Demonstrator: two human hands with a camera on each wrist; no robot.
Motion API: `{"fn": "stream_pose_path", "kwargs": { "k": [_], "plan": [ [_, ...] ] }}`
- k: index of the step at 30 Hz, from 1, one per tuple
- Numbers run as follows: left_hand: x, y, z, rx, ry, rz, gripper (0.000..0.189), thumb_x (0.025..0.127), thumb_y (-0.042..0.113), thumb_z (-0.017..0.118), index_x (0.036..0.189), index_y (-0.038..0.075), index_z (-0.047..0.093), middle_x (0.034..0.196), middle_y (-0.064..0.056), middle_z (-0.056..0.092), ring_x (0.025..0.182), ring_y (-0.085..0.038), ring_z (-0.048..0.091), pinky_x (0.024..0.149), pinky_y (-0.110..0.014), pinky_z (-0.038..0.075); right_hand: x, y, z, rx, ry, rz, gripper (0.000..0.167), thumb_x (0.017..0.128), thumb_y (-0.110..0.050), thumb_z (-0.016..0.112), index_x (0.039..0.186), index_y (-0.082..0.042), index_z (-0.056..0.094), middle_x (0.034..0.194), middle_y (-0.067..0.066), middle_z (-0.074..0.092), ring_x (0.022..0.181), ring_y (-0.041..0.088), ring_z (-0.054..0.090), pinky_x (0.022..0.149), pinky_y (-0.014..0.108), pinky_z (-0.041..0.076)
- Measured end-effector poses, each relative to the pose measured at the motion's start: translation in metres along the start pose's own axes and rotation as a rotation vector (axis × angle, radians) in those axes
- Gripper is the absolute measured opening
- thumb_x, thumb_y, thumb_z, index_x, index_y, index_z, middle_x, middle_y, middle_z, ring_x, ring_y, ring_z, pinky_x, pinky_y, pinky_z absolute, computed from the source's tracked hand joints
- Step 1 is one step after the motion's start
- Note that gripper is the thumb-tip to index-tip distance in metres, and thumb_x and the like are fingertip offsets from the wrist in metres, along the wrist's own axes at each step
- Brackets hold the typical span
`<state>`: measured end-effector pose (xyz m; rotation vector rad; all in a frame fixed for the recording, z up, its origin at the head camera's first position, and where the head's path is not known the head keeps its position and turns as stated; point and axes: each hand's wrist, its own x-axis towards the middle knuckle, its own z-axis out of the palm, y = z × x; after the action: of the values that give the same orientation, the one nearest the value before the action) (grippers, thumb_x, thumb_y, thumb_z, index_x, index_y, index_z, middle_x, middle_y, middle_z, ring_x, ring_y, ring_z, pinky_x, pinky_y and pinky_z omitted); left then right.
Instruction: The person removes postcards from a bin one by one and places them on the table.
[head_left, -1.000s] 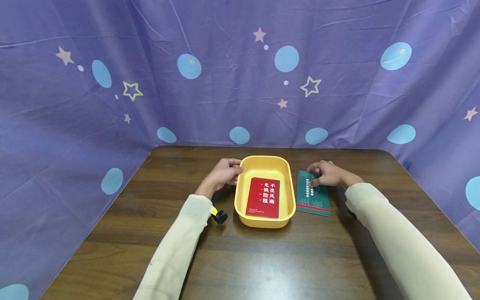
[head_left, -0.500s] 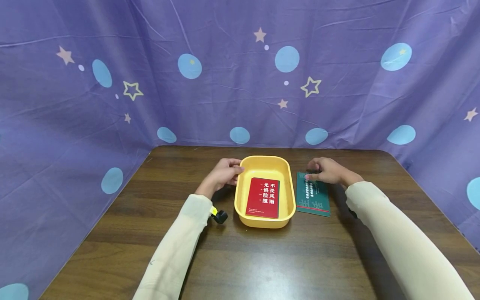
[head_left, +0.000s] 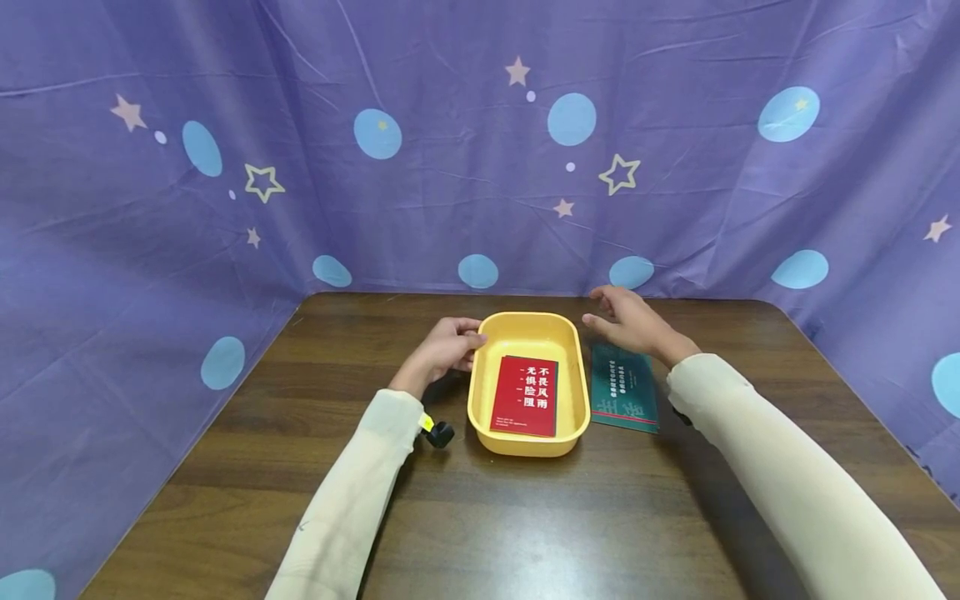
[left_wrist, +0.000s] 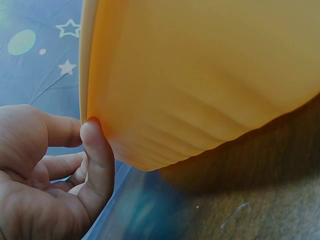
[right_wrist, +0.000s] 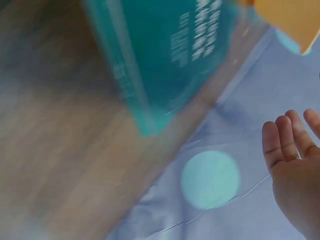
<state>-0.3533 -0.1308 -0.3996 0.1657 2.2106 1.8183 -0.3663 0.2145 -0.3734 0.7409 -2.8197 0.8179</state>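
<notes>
A yellow plastic tray (head_left: 530, 446) stands upright on the table, and a red booklet (head_left: 521, 396) with white characters lies flat in it. A green edge shows under the red one. My left hand (head_left: 444, 348) pinches the tray's left rim between thumb and finger; the left wrist view shows the thumb (left_wrist: 97, 160) against the outer wall. Right of the tray lies a green booklet (head_left: 624, 387) with white lettering and a red stripe, apparently with another beneath it. My right hand (head_left: 628, 321) is raised over its far end, holding nothing, fingers loosely extended.
Under everything is a dark wooden table (head_left: 525, 525). A purple curtain (head_left: 480, 167) with stars and blue dots hangs along the back and left. A small black device (head_left: 439, 433) sits at my left wrist.
My right hand has lifted off the green booklet and moved away from me and slightly left. The green booklet now lies uncovered except at its far end. The left hand and tray stay put.
</notes>
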Motion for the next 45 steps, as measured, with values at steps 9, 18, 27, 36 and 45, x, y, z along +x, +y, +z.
{"fn": "stream_pose_path", "kwargs": {
  "k": [9,18,27,36,45],
  "plan": [
    [0.000,0.000,-0.001,-0.005,0.009,-0.001,0.039,0.102,0.007,0.060,0.139,-0.004,0.056,0.107,-0.024,0.064,0.065,-0.016,0.060,0.054,-0.024,0.058,0.015,-0.039,0.012,-0.068,0.004,-0.091,0.049,0.101,-0.030,0.066,0.139,0.000,0.055,0.113,0.016,0.060,0.100,0.028,0.057,0.089,0.047,0.052],
    [-0.002,0.002,0.000,-0.006,0.001,0.005,0.041,0.102,0.007,0.060,0.140,-0.005,0.054,0.105,-0.022,0.064,0.063,-0.013,0.059,0.054,-0.024,0.058,0.026,-0.063,0.028,-0.121,-0.048,-0.184,0.051,0.097,-0.035,0.071,0.133,0.000,0.060,0.108,0.015,0.064,0.094,0.026,0.056,0.085,0.042,0.053],
    [0.000,0.001,0.001,-0.008,0.005,-0.007,0.038,0.101,0.006,0.061,0.138,-0.003,0.057,0.110,-0.025,0.063,0.068,-0.018,0.061,0.055,-0.025,0.059,0.034,-0.070,0.043,-0.136,-0.181,-0.209,0.061,0.093,-0.044,0.075,0.131,0.001,0.062,0.112,0.018,0.067,0.103,0.031,0.064,0.093,0.044,0.056],
    [-0.001,0.002,0.001,-0.008,0.003,-0.005,0.040,0.101,0.006,0.060,0.139,-0.004,0.055,0.108,-0.025,0.064,0.068,-0.017,0.061,0.055,-0.024,0.058,0.038,-0.075,0.055,-0.214,-0.347,-0.131,0.082,0.085,-0.061,0.076,0.137,0.001,0.059,0.122,0.014,0.068,0.109,0.027,0.065,0.098,0.044,0.055],
    [-0.001,0.002,0.001,-0.003,0.000,-0.004,0.042,0.101,0.006,0.059,0.141,-0.004,0.054,0.112,-0.024,0.063,0.069,-0.016,0.062,0.056,-0.025,0.060,0.039,-0.080,0.064,-0.369,-0.481,-0.087,0.101,0.070,-0.079,0.076,0.139,-0.007,0.059,0.123,0.005,0.067,0.112,0.021,0.061,0.102,0.043,0.052]
  ]
}}
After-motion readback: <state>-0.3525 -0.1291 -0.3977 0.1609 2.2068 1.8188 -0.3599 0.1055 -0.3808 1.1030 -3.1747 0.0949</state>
